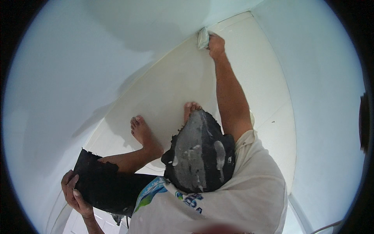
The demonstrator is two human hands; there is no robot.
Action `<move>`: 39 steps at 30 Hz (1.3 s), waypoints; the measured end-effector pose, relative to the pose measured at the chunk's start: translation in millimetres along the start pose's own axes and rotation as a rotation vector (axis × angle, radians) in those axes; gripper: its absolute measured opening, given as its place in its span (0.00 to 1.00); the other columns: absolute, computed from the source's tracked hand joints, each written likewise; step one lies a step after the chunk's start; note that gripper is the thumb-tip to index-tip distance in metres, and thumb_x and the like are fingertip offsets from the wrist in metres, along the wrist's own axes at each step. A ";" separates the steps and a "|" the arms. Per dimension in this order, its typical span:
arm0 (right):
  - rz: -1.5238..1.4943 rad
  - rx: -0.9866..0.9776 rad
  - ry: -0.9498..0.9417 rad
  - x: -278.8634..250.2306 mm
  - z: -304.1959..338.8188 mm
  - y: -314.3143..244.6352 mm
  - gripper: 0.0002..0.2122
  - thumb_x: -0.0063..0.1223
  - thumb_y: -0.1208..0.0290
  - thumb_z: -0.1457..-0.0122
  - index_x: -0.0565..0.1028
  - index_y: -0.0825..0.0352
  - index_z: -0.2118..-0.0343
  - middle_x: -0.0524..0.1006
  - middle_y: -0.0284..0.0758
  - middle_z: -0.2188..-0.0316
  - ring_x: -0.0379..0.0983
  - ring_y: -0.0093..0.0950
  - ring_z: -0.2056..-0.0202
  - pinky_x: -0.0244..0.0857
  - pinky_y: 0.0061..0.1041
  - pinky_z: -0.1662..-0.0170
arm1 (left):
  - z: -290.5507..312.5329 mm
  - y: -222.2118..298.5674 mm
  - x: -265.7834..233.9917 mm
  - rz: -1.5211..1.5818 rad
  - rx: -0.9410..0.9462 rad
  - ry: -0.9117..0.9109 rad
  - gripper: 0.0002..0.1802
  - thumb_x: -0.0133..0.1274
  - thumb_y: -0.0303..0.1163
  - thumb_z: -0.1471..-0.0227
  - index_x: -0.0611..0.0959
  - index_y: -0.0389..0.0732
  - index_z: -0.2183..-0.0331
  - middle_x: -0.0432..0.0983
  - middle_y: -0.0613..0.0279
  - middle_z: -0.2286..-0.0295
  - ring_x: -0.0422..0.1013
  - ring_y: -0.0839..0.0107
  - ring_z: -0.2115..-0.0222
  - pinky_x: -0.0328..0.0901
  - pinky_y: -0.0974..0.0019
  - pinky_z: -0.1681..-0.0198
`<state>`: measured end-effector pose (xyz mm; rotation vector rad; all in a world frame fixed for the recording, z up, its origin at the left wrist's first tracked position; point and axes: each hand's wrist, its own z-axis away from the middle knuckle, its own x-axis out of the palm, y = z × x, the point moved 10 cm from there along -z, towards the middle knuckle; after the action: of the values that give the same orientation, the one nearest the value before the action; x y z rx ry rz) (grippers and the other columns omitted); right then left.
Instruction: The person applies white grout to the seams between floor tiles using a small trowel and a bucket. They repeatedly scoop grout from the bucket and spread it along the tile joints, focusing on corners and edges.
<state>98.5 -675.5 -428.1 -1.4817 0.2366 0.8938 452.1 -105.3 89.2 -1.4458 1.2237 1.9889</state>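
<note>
My right arm stretches far forward, and my right hand [216, 46] is closed around a crumpled whitish cloth [203, 38]. The cloth is at the foot of the pale wall, where wall and floor meet. At the lower left, my left hand [76, 195] rests on my bent left knee, over the black, frayed shorts [113, 187]. Its thumb is apart from the fingers and it holds nothing. Part of what the right fingers grip is hidden.
Pale walls [78, 70] rise on the left and right [311, 97] and meet at a far corner. My bare left foot [142, 130] stands on the cream tiled floor [175, 78]. A small dark speck [273, 121] lies on the right. A cable [325, 227] runs at the lower right.
</note>
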 end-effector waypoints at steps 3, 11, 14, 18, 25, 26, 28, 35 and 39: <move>0.047 -0.048 0.063 21.8 41.0 -42.7 0.13 0.50 0.71 0.34 0.79 0.68 0.50 0.82 0.33 0.56 0.79 0.27 0.59 0.74 0.26 0.56 | 0.2 5.5 -0.1 -0.009 0.013 0.012 0.32 0.43 0.55 0.33 0.86 0.35 0.57 0.76 0.42 0.51 0.71 0.49 0.47 0.64 0.49 0.42; -0.857 0.425 0.126 113.0 113.2 -70.4 0.13 0.46 0.76 0.35 0.82 0.73 0.56 0.83 0.36 0.64 0.79 0.30 0.61 0.71 0.30 0.57 | 4.0 14.5 -3.3 0.033 -0.026 0.051 0.31 0.43 0.55 0.33 0.87 0.35 0.58 0.76 0.43 0.51 0.72 0.51 0.48 0.63 0.50 0.41; -0.725 0.272 0.204 127.3 131.4 -103.1 0.14 0.46 0.73 0.33 0.81 0.75 0.54 0.83 0.42 0.62 0.80 0.36 0.61 0.71 0.32 0.55 | 5.0 19.2 -5.2 0.000 -0.010 0.078 0.31 0.44 0.54 0.34 0.87 0.35 0.59 0.77 0.45 0.52 0.72 0.52 0.48 0.62 0.50 0.40; -0.783 0.366 0.179 172.0 158.6 -114.5 0.12 0.47 0.74 0.33 0.81 0.73 0.55 0.81 0.42 0.61 0.76 0.32 0.60 0.69 0.30 0.53 | 3.5 23.7 -5.6 -0.011 -0.014 0.085 0.31 0.44 0.54 0.34 0.87 0.35 0.59 0.78 0.46 0.53 0.72 0.52 0.48 0.62 0.50 0.41; -0.171 -0.121 -0.130 203.8 167.6 -144.3 0.15 0.55 0.66 0.37 0.80 0.67 0.50 0.81 0.39 0.53 0.76 0.35 0.50 0.68 0.34 0.43 | 4.1 32.0 -4.3 -0.001 -0.003 0.094 0.31 0.43 0.53 0.34 0.87 0.35 0.59 0.78 0.45 0.53 0.72 0.52 0.49 0.62 0.50 0.41; -0.221 -0.047 -0.207 197.4 163.8 -132.9 0.17 0.56 0.64 0.37 0.79 0.66 0.48 0.80 0.39 0.51 0.75 0.36 0.48 0.67 0.36 0.41 | 3.8 33.6 -3.8 -0.015 0.005 0.093 0.31 0.43 0.53 0.34 0.87 0.34 0.59 0.78 0.45 0.53 0.72 0.52 0.49 0.62 0.50 0.41; 0.109 -0.067 -0.098 147.8 150.0 -124.6 0.20 0.58 0.61 0.39 0.79 0.64 0.46 0.80 0.38 0.49 0.74 0.37 0.45 0.65 0.38 0.39 | 6.1 30.2 -5.5 -0.021 0.018 0.108 0.31 0.42 0.53 0.34 0.87 0.34 0.59 0.78 0.45 0.53 0.72 0.52 0.49 0.62 0.49 0.41; -0.639 0.318 0.140 33.4 91.5 -56.4 0.22 0.58 0.66 0.35 0.73 0.68 0.40 0.79 0.38 0.46 0.76 0.33 0.46 0.73 0.34 0.42 | 17.8 10.0 -8.8 0.024 -0.002 0.103 0.33 0.41 0.56 0.33 0.86 0.34 0.58 0.76 0.44 0.51 0.69 0.51 0.45 0.59 0.47 0.38; -0.972 0.458 0.143 111.0 119.8 -71.1 0.17 0.47 0.77 0.32 0.74 0.74 0.43 0.80 0.43 0.51 0.80 0.38 0.54 0.83 0.41 0.60 | 20.5 9.3 -11.2 0.024 -0.020 0.134 0.32 0.43 0.54 0.35 0.87 0.33 0.58 0.77 0.43 0.52 0.71 0.51 0.47 0.60 0.48 0.39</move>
<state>173.2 -513.8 -429.9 -1.0300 -0.1728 -0.0588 438.2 -91.6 104.9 -1.6045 1.2851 1.9525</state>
